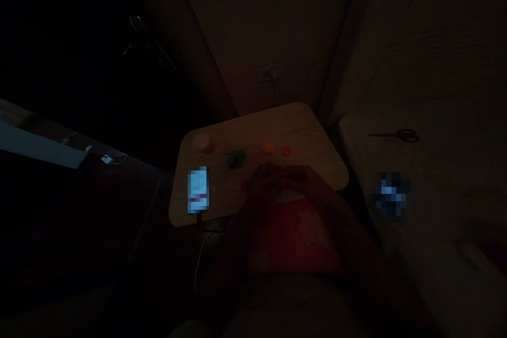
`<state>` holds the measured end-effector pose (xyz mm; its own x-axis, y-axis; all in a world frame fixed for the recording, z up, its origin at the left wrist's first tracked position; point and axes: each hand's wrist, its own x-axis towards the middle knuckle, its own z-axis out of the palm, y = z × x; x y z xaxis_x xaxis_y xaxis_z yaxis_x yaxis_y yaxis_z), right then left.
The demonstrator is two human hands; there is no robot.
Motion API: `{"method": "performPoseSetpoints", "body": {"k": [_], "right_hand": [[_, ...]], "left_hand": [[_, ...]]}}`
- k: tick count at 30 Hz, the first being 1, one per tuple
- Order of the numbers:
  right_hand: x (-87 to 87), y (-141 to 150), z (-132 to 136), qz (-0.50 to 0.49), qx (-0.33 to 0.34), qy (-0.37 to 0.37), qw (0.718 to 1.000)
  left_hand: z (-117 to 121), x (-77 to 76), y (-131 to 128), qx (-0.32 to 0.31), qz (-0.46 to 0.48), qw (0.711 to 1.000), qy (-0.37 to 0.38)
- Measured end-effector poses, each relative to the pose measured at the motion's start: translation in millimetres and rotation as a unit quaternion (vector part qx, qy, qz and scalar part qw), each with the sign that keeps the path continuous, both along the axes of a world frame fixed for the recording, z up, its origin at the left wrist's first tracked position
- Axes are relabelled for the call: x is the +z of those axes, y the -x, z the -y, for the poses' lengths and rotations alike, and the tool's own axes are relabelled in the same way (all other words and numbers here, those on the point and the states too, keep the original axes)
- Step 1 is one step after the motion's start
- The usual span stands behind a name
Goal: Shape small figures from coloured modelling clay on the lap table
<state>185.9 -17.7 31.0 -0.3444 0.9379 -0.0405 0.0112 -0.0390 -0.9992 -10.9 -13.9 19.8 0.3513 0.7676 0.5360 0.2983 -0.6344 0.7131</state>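
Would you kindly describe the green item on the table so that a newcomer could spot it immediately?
Find the wooden table below the wall socket. Between the bright screen and the yellow-orange piece lies an irregular clump. Unlike its neighbours, it is green.

The clump [236,158] is green, lump [268,147] orange, ring [283,152] reddish, cloth [277,240] red with pale patches.

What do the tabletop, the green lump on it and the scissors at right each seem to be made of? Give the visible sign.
Tabletop: wood or wood-look laminate, smooth; tan with faint streaks.
Green lump: possibly modelling clay, seemingly matte; uneven outline, no clear highlight.
Scissors: probably metal blades and plastic handles; thin blades, thicker loops, but dimness hides the finish.
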Motion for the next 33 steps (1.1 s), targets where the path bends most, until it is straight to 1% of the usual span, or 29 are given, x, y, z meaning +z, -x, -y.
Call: {"method": "performPoseSetpoints", "body": {"k": [3, 8, 13, 17, 21, 24, 27, 31, 33], "right_hand": [[-2.6, 1, 1, -0.014, -0.014, 0.002, 1.0], [-3.2, 8, 4, -0.001, -0.028, 0.0, 1.0], [1.1, 19, 6, -0.019, -0.047, -0.005, 0.999], [-0.4, 22, 8, -0.033, -0.089, 0.002, 0.995], [-3.6, 21, 10, -0.057, -0.127, 0.012, 0.99], [-5.4, 21, 9, -0.068, -0.128, 0.02, 0.989], [-7.4, 23, 8, -0.071, -0.133, 0.024, 0.988], [-9.7, 25, 8, -0.074, -0.133, 0.027, 0.988], [-9.8, 25, 9, -0.071, -0.127, 0.025, 0.989]], "left_hand": [[-1, 0.5, 0, -0.012, -0.006, 1.0, 0.002], [1, -1.9, 3, 0.013, 0.01, 1.0, 0.006], [-1, -2.4, 3, 0.041, 0.048, 0.998, -0.003], [-2, -0.5, 2, 0.049, 0.055, 0.997, -0.002], [1, -2.7, 2, 0.05, 0.043, 0.998, 0.017], [2, -6.0, 2, 0.061, 0.041, 0.997, 0.033], [1, -7.5, 3, 0.056, 0.035, 0.998, 0.022], [-2, -5.7, 4, 0.037, 0.022, 0.999, 0.009], [-2, -4.1, 4, 0.039, 0.017, 0.999, 0.014]]}}
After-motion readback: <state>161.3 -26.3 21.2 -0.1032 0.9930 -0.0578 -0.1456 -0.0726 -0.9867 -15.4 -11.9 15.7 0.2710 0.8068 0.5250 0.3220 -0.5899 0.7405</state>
